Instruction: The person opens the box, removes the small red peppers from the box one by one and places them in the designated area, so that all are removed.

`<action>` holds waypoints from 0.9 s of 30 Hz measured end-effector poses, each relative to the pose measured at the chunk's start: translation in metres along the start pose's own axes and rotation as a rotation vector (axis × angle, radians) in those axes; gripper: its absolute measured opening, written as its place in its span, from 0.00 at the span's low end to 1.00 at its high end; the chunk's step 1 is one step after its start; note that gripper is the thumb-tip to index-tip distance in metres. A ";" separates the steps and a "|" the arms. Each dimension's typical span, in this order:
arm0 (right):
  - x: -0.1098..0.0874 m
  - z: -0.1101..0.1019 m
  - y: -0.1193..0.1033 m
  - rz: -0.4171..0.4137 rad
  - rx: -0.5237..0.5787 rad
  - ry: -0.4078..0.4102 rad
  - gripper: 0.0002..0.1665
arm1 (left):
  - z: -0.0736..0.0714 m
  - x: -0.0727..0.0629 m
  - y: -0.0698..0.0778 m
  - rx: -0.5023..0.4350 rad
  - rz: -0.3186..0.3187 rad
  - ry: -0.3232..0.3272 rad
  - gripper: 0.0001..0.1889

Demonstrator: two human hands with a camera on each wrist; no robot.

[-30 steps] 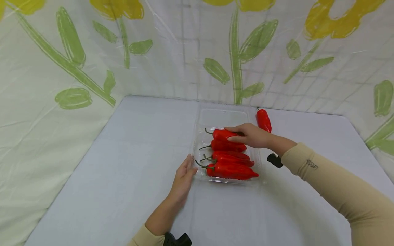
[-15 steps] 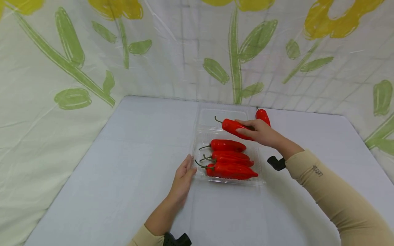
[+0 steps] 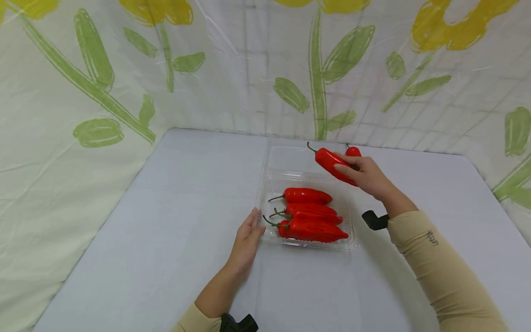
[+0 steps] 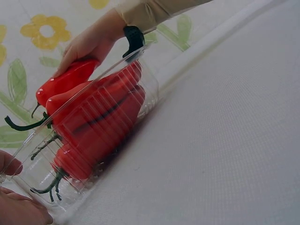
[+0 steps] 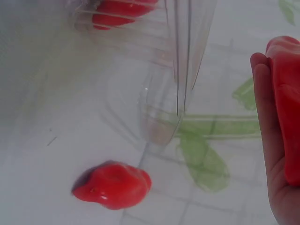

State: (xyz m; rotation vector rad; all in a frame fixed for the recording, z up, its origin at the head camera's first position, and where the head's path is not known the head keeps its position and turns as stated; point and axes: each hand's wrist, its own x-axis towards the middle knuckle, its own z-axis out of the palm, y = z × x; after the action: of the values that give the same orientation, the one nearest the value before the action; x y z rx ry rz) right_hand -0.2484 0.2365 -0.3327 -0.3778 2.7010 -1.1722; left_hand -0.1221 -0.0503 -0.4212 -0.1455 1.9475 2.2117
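Note:
My right hand (image 3: 369, 174) grips a red pepper (image 3: 330, 162) with a green stem, raised above the back right part of a clear plastic clamshell box (image 3: 346, 203). In the right wrist view the held pepper (image 5: 288, 108) lies along the fingers. Several red peppers (image 3: 309, 196) lie side by side in the box, stems to the left. My left hand (image 3: 245, 244) holds the box's left wall between thumb and fingers; the left wrist view shows its thumb (image 4: 10, 165) at the rim. Another red pepper (image 5: 115, 185) lies on the table, mostly behind my right hand in the head view.
The box's lid (image 3: 286, 159) lies folded back toward the far table edge. A white cloth covers the table (image 3: 186, 193). Behind it hangs a pale curtain (image 3: 224, 69) printed with yellow flowers and green leaves.
My right hand has lifted the rearmost pepper out of the box and carried it up and to the right, now covering more of the loose pepper. The left hand has stayed in place.

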 end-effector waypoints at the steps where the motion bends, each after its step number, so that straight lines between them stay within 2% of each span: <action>1: 0.000 -0.001 0.002 0.019 0.014 0.013 0.34 | 0.000 0.000 0.000 0.002 -0.001 0.000 0.30; 8: 0.001 -0.009 0.017 0.110 0.102 0.108 0.38 | 0.000 0.000 0.001 0.003 -0.007 0.006 0.30; 17: 0.008 -0.017 0.045 0.236 0.141 0.210 0.44 | 0.000 0.002 0.000 0.003 -0.007 0.002 0.31; 27: 0.014 -0.025 0.064 0.309 0.162 0.375 0.47 | 0.000 0.001 0.000 0.007 -0.009 0.010 0.31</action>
State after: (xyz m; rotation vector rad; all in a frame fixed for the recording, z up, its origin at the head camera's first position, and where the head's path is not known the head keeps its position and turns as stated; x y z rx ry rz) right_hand -0.2789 0.2918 -0.3640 0.3036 2.7920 -1.4699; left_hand -0.1230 -0.0498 -0.4216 -0.1650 1.9561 2.2021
